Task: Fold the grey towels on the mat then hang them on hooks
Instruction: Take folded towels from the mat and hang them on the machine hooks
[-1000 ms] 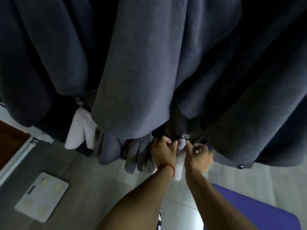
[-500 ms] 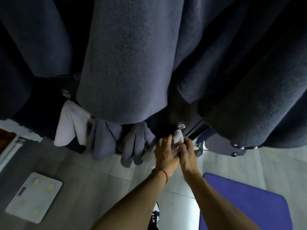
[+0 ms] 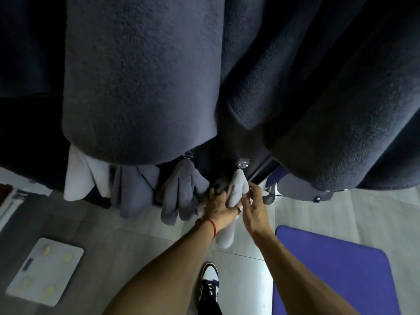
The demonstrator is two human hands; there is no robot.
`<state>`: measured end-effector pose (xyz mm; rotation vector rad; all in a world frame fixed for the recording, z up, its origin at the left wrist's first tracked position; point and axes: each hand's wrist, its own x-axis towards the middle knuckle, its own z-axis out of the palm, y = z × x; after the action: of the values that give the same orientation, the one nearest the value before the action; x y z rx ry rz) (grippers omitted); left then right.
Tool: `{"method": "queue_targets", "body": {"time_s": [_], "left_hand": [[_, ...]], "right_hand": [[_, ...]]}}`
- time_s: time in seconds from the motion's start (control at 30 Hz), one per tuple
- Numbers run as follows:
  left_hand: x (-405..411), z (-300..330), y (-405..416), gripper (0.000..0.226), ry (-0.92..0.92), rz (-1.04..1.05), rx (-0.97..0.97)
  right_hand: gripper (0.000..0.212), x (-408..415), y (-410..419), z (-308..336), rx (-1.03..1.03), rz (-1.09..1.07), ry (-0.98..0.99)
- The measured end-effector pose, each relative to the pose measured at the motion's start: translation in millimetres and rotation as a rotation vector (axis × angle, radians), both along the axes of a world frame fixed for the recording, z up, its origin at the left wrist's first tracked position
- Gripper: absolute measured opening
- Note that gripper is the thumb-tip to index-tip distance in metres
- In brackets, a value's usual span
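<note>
A light grey folded towel [image 3: 236,189] hangs from a clear hook [image 3: 243,164] on the dark wall. My left hand [image 3: 219,205] grips its left side, thumb curled over the cloth. My right hand [image 3: 254,206] lies against its right side with loosely bent fingers. The towel's lower end [image 3: 226,236] hangs below my left wrist. To the left, another grey towel [image 3: 181,192] hangs from a second hook [image 3: 188,155], then one more grey towel [image 3: 133,192] and a white cloth [image 3: 79,178]. The purple mat [image 3: 334,269] lies on the floor at lower right.
Large dark grey fleece garments [image 3: 141,87] hang overhead and fill the upper view. A white bathroom scale [image 3: 44,271] sits on the floor at lower left. My sneaker [image 3: 209,285] stands on the grey tiles below my arms.
The view has tilted down and closer to the hooks. My hands slid from the towel's top at the hook down to its sides, and the towel now hangs from the hook.
</note>
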<state>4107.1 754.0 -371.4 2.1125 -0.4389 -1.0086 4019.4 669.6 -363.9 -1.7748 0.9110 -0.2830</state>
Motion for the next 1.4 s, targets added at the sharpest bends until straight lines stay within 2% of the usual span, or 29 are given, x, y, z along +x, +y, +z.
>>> {"method": "queue_targets", "body": {"time_s": [0.13,0.27,0.37,0.43,0.57,0.67,0.8,0.97,1.1,1.2,1.33,1.4], "left_hand": [[-8,1,-6,0.066,0.110,-0.022,-0.018],[-18,0,-9,0.068,0.077,-0.079,0.081],[-16,-7,3,0.063,-0.140,-0.066,0.075],[-13,-11,10,0.061,-0.289,-0.048,0.092],[-10,-12,16,0.070,-0.390,0.102,0.002],[-19,-8,20,0.072,-0.446,0.122,-0.100],[-26,-5,22,0.080,-0.322,0.075,-0.168],[-20,-8,29,0.084,-0.268,0.034,-0.129],[-15,-10,32,0.086,-0.192,-0.029,-0.060],[-10,-13,37,0.087,-0.172,-0.079,-0.018],[-6,-9,57,0.082,-0.226,-0.084,-0.059],[-11,-4,72,0.071,-0.252,-0.060,-0.081]], "right_hand": [[0.043,-4,-4,-2,0.141,-0.041,0.006],[0.047,-9,-7,-7,0.084,-0.019,0.032],[0.032,-7,-5,-5,0.047,-0.009,0.050],[0.033,-6,-6,-6,0.015,0.018,0.057],[0.062,-9,-8,-15,0.129,0.063,0.042],[0.067,-9,-6,-16,0.092,0.031,0.016],[0.069,-4,-8,-21,0.175,0.082,0.144],[0.061,-2,-20,-27,0.172,0.139,0.300],[0.041,-10,-24,-40,0.238,0.135,0.280],[0.035,-13,-24,-47,0.206,0.147,0.248],[0.062,-15,-20,-53,0.159,0.150,0.284],[0.065,-28,-10,-44,0.170,0.098,0.284]]}}
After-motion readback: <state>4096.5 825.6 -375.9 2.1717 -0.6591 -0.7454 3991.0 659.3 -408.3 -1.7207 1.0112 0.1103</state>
